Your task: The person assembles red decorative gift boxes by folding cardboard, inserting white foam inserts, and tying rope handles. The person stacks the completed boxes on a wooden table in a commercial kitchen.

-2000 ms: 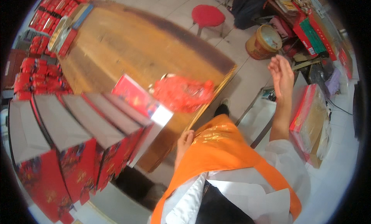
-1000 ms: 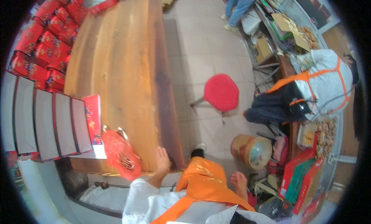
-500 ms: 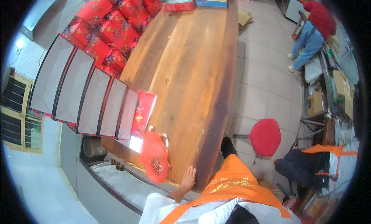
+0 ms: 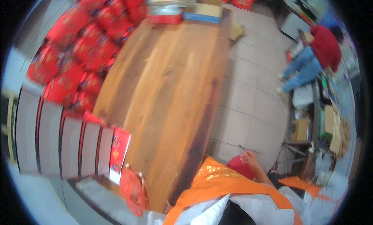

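Note:
At the near corner of the wooden table (image 4: 167, 89), only a small, blurred bit of my left hand (image 4: 168, 206) shows; its fingers are mostly hidden. Beside it, a red mesh bag (image 4: 133, 190) lies at the table's near left edge. My right hand (image 4: 248, 158) reaches out past my orange apron, over a red round stool seat (image 4: 239, 168). Its fingers look apart and hold nothing I can see; whether they touch the seat I cannot tell. Left of the bag lies a red printed sheet or lid (image 4: 119, 149), next to a row of open boxes with pale insides (image 4: 72, 143).
Red patterned boxes (image 4: 77, 50) pile up along the table's left side. A blue-edged carton (image 4: 204, 11) and a red box (image 4: 166, 19) stand at its far end. Beyond the tiled floor (image 4: 248, 89), a person in red (image 4: 324, 46) bends by a cluttered shelf (image 4: 303, 141). Another person in an orange apron (image 4: 307, 186) is close on my right.
My view has shifted and come nearer the stool. My right hand has come into view over the seat. The left hand, earlier flat on the table, is now mostly out of sight.

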{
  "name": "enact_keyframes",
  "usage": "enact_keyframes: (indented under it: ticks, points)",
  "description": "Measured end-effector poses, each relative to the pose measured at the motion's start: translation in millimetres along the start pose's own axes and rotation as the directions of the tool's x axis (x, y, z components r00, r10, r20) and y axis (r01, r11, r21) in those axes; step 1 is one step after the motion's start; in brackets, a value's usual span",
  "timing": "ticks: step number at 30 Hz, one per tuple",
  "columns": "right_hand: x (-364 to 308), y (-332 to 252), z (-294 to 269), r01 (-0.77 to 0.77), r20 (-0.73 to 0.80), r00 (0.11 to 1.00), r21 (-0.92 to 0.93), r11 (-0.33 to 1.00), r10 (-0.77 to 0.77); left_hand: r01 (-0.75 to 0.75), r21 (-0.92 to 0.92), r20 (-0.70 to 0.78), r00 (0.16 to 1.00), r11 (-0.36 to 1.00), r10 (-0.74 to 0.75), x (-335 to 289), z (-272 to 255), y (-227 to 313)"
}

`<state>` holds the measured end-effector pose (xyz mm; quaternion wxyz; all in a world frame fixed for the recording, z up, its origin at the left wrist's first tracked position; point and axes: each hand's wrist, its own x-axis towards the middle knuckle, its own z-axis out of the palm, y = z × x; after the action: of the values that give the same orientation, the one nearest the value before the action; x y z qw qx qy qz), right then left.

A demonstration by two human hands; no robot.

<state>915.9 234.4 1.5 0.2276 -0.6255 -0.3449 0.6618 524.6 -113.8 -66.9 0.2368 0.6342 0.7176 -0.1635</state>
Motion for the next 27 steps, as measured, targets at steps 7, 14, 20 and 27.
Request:
enact_keyframes:
  ticks: [7, 14, 20, 27]
  points:
    - [100.7, -147.8, -54.9, 0.001, -0.007, 1.000, 0.179, 0.984, 0.000, 0.220, -0.543, 0.188, 0.972, 0.811, -0.138, 206.3, -98.6, 59.9]
    - [237.0, -280.3, -210.8, 0.330, -0.323, 0.930, 0.526, 0.784, -0.175, 0.222, -0.845, 0.155, 0.972, 0.486, -0.174, 480.2, -269.3, 182.7]
    - [242.9, -181.7, -289.7, 0.372, -0.667, 0.660, 0.690, 0.621, 0.345, -0.180, -0.668, -0.026, 0.976, 0.722, 0.218, 666.4, -437.1, 340.1]
    - [324.8, -137.4, -346.7, 0.066, -0.458, 0.583, 0.850, 0.522, 0.671, -0.426, -0.486, -0.054, 0.886, 0.763, 0.460, 869.4, -566.9, 505.6]
